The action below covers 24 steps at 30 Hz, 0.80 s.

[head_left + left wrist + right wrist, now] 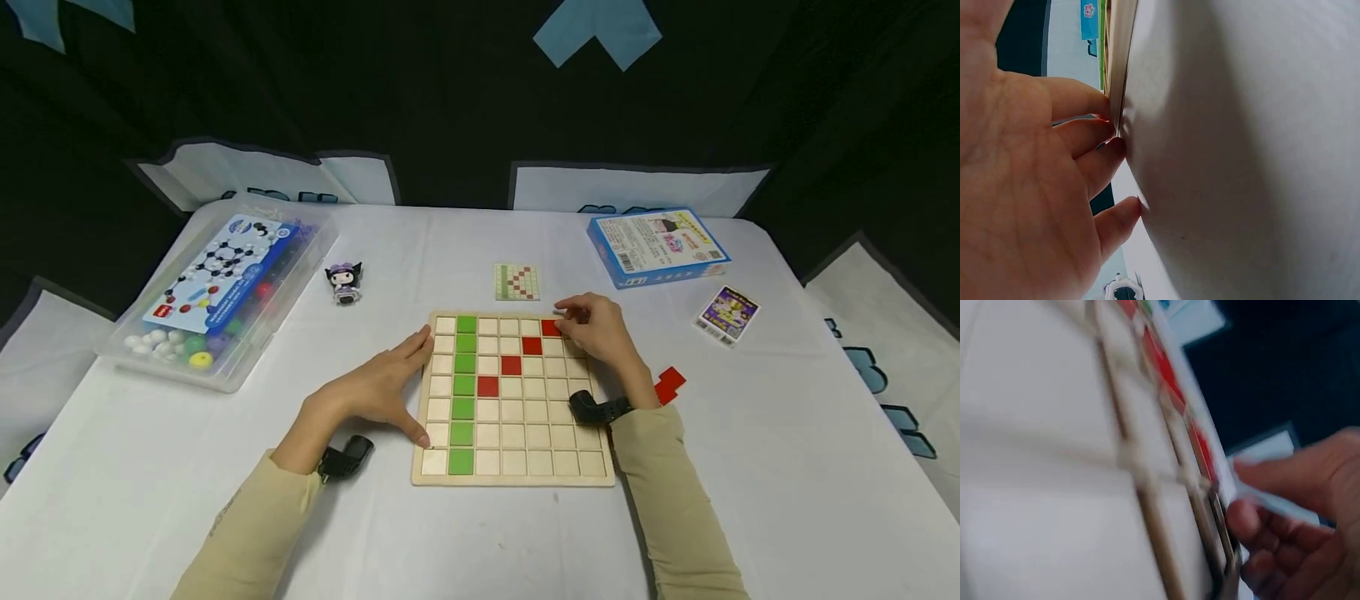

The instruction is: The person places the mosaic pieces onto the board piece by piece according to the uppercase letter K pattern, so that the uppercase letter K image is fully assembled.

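Note:
A wooden grid board (513, 481) lies on the table, with a column of green tiles (462, 409) near its left side. Several red tiles (511, 366) step up diagonally to the right. My left hand (382, 383) rests along the board's left edge, fingers spread, fingertips against its side and thumb on the rim; the left wrist view shows the fingertips at the wood. At the board's top right, my right hand (596, 329) is over the topmost red tile (551, 327). In the right wrist view its thumb (1272, 475) stands apart from the curled fingers, with nothing showing between.
A small pattern card (517, 282) lies beyond the board. Loose red tiles (670, 384) sit by my right wrist. Around them are a blue box (660, 246), a small purple card box (727, 315), a figurine (344, 283) and a clear case of coloured pieces (225, 292).

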Tool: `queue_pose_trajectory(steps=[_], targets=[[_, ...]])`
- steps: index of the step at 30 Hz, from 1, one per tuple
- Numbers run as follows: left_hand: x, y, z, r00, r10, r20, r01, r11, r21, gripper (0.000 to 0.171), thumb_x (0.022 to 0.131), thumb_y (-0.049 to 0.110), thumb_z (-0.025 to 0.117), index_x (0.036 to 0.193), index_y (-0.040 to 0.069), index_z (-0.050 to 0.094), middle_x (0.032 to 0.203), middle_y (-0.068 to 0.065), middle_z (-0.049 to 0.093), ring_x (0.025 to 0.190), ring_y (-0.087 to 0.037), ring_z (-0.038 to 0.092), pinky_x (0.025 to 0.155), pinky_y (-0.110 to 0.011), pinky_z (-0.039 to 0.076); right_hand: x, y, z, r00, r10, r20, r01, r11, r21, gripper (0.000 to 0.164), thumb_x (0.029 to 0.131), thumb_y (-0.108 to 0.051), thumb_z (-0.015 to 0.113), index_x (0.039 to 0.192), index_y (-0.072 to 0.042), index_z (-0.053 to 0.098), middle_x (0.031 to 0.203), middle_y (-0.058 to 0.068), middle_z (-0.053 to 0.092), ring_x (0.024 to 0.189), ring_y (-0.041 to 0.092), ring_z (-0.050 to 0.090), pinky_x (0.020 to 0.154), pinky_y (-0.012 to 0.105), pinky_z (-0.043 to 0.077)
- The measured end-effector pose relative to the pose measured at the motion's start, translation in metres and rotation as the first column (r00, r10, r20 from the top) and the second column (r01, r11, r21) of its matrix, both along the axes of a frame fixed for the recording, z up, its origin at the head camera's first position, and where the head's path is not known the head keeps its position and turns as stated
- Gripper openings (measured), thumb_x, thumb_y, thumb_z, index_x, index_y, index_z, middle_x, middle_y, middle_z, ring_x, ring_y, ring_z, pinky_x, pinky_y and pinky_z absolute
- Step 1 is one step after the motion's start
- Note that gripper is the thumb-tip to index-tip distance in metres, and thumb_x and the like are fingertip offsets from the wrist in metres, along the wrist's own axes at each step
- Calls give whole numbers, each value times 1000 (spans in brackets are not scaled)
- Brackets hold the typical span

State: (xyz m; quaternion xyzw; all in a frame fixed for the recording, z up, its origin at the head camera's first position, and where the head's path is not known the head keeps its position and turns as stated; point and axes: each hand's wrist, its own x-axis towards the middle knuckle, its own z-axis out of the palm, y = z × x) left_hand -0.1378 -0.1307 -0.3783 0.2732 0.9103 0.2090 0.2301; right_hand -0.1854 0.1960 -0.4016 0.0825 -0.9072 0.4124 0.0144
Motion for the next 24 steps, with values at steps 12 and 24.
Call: queue_pose_trajectory(steps=[12, 24], targets=[[0, -1, 0, 1000, -12, -9, 12, 1000, 0, 134, 57, 47, 89, 152, -5, 10, 162, -18, -3, 149, -37, 6, 118, -56, 18, 26, 77, -2, 992, -46, 118, 58, 993, -106, 33, 93, -18, 62, 120, 2, 64, 114, 24, 64, 70, 8, 54, 58, 20, 45], [1, -1, 1, 1000, -9, 7, 9, 1000, 12, 134, 58, 45, 90, 152, -4, 8, 162, -18, -4, 149, -37, 6, 117, -58, 18, 53, 143, 6, 956, 24, 292, -12, 999, -42, 41, 90, -20, 66, 123, 4, 62, 98, -13, 66, 81, 7, 54, 70, 20, 48]])
